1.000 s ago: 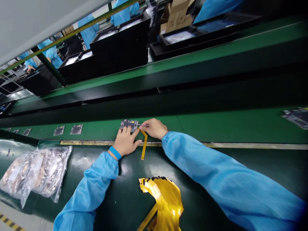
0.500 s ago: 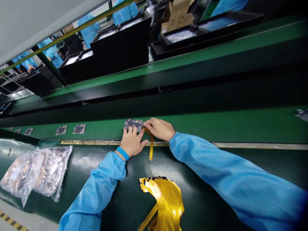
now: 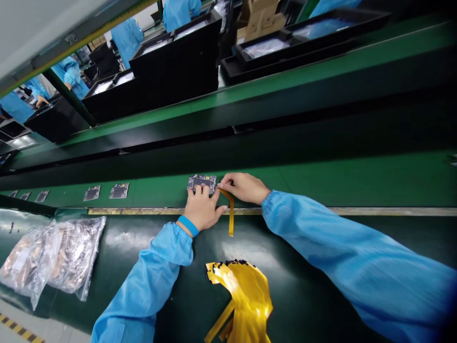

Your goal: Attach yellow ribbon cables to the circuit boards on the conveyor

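The left hand [image 3: 202, 209] is lying palm down at the near side of the circuit board [image 3: 202, 182], its fingers spreading loosely and their tips pressing on that board's near part, the thumb reaching out to the right; it is pinning rather than gripping. The right hand [image 3: 246, 187] is hovering low just right of the board, knuckles up, with thumb and forefinger pinching together at the upper end of a flex cable [image 3: 232, 214] — what is sitting between those tips is too small to tell.

Counting across, what look like two clear plastic bags [image 3: 76, 257] are overlapping well to the left of the board and nearer the wearer. Five more circuit boards [image 3: 119, 190] are lying in a row to its left. One single cable is bending down from beside its right edge, and nearer than the board one pile of yellow flex cables [image 3: 246, 290] is overlapping too closely for counting.

A pale edge strip [image 3: 342, 211] is running left to right just nearer than the board, the single cable hanging across it. The green conveyor belt [image 3: 332, 183] is stretching on to the right of the board — giving the right hand room sideways.
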The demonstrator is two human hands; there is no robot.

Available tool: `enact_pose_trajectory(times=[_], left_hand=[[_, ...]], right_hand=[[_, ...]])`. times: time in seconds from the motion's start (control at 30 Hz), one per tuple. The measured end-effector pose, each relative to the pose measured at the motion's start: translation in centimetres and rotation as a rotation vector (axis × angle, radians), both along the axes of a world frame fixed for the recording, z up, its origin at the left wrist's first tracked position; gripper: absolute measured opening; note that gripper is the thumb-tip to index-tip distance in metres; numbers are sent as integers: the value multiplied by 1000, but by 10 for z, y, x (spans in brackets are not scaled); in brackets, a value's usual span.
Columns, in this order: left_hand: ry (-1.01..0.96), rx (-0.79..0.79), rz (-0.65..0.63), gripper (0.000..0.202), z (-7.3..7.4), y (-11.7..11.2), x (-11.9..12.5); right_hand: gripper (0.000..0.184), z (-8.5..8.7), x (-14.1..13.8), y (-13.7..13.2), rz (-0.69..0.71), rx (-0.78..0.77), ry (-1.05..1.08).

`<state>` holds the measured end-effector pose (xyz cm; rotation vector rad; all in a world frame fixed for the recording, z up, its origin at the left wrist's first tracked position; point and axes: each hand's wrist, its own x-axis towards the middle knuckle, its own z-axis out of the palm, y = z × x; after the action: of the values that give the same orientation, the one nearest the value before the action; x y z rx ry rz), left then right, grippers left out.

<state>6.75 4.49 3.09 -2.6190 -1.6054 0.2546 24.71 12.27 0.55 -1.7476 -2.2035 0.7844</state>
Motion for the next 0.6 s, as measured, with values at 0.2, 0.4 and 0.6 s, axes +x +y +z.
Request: enact_pose_trajectory(times=[0.2,0.4,0.6], left_hand=[[-14,0,6,66,1,0,7],[-12,-11,-1,66,-1,0,15],[-68,-21,2,64,1,1,19]], right_hand=[[21,3,-1,-3,-33,25,-2],[20,5,4,-3,-33,-10,-88],[23,-6,20,3,-36,16,-4]])
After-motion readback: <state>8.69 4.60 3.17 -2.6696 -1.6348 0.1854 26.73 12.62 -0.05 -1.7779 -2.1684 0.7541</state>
